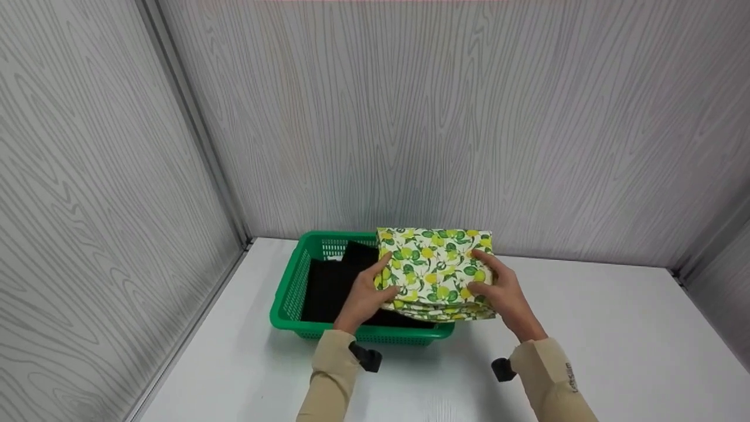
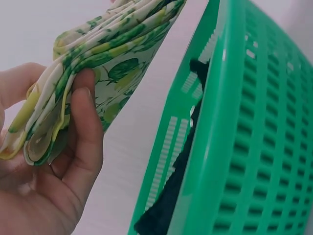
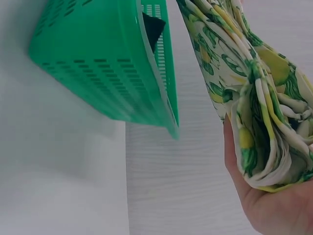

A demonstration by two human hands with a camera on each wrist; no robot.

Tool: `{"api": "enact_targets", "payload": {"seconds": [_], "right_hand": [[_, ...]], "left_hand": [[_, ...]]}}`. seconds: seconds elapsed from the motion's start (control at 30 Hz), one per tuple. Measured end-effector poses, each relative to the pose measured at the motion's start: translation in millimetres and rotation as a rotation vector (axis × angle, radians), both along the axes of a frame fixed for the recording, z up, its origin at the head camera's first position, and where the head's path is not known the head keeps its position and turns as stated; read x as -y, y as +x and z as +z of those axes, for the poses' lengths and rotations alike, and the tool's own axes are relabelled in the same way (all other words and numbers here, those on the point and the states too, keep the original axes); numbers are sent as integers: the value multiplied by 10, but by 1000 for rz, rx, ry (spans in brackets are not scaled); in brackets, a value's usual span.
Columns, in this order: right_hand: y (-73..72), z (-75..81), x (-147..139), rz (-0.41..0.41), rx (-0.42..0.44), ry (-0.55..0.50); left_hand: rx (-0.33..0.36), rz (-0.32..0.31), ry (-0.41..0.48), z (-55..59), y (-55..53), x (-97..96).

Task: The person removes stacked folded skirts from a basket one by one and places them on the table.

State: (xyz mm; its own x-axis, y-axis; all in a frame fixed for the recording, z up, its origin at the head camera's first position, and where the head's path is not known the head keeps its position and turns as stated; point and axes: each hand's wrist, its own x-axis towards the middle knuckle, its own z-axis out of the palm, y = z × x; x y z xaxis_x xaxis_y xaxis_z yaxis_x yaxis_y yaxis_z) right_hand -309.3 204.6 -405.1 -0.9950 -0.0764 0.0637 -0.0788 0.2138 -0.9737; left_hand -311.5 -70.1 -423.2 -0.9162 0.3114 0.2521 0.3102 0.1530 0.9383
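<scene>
Near the far edge of the desk (image 1: 597,334), above the right side of a green basket (image 1: 404,333) of black fabric (image 1: 328,287), left hand (image 1: 363,296) and right hand (image 1: 505,295), fingers curled, grip opposite ends of a folded lemon-print cloth (image 1: 435,266).

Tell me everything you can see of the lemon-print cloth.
The cloth is white, printed with yellow lemons and green leaves. It looks like soft fabric, folded into a many-layered rectangle; fold edges show in the wrist views. The left hand and right hand grip opposite sides, holding it up, apart from the basket.
</scene>
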Motion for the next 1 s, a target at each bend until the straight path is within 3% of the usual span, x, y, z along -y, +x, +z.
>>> {"api": "enact_targets", "payload": {"seconds": [0.4,0.8,1.0], "right_hand": [[75,-68,-423,-30,-29,63],[161,-109,-812,-78,-2,87],[183,-157,-969,-97,17,128]], "left_hand": [[-16,-69,-16,-70,11,-388],[34,-126,-52,-42,33,-793],[66,-122,-34,-79,35,-969]]}}
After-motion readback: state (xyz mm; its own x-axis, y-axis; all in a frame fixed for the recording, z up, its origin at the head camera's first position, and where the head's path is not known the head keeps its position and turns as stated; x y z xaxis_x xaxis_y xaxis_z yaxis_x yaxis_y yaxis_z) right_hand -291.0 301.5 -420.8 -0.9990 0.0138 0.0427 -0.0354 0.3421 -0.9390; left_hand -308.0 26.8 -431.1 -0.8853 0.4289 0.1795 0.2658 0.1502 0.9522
